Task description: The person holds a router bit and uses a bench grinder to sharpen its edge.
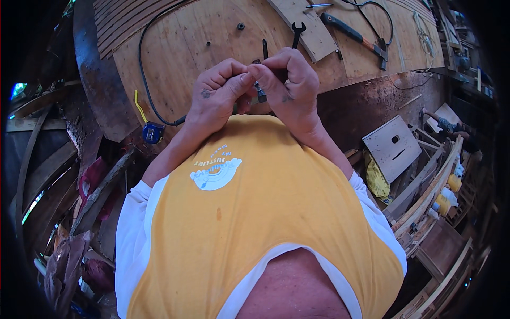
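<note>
My left hand (215, 95) and my right hand (289, 85) meet in front of my chest, above my yellow shirt. Their fingertips pinch a small dark metal part (260, 93), perhaps a bolt or bit, that hangs between them. Both hands are closed around it. Just beyond them, on the large plywood board (202, 37), lie a thin dark rod (265, 49) and a black open-ended wrench (297, 33).
A hammer (355, 36) and black cable (372, 13) lie on the board at the upper right. A blue and yellow tape measure (152, 131) sits at the board's left edge with a black cord (144, 80). Wood scraps and a pale panel (393, 146) clutter the floor.
</note>
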A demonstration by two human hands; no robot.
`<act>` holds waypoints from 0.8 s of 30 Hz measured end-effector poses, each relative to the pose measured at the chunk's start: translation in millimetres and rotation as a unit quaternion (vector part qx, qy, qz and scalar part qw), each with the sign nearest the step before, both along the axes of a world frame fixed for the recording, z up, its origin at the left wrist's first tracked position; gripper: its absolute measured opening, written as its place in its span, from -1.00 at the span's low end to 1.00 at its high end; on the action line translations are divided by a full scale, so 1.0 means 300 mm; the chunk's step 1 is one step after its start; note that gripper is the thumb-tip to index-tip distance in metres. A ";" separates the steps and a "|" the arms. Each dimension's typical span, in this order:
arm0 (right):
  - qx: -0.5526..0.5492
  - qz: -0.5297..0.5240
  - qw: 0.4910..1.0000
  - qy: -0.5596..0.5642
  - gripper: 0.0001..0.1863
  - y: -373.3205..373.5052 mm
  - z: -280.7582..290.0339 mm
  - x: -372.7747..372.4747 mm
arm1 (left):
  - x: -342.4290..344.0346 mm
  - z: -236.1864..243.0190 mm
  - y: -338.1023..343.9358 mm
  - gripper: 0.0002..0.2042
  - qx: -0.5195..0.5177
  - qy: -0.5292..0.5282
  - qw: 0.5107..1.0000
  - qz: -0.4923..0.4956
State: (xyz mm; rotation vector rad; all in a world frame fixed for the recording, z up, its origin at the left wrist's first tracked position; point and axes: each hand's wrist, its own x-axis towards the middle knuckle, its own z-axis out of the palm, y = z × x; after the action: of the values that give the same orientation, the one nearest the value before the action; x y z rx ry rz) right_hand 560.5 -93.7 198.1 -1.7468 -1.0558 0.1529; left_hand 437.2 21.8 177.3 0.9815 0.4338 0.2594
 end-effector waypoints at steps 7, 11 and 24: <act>0.013 0.065 0.954 0.294 -0.84 -0.030 0.019 0.003 | -0.005 -0.004 0.016 -0.78 -0.094 -0.016 0.994 -0.051; 0.020 0.099 0.940 0.325 -0.84 -0.032 0.014 0.015 | -0.007 -0.010 0.021 -0.76 -0.120 -0.026 0.990 -0.076; 0.002 0.141 0.932 0.333 -0.86 -0.044 0.000 0.014 | -0.022 -0.002 0.006 -0.77 0.009 0.001 0.995 -0.096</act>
State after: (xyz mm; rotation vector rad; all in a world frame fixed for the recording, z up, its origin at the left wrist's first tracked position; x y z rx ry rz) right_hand 564.7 -107.0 198.1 -1.3668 -0.7808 0.8602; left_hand 430.6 23.7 176.5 1.0330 0.3363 0.0879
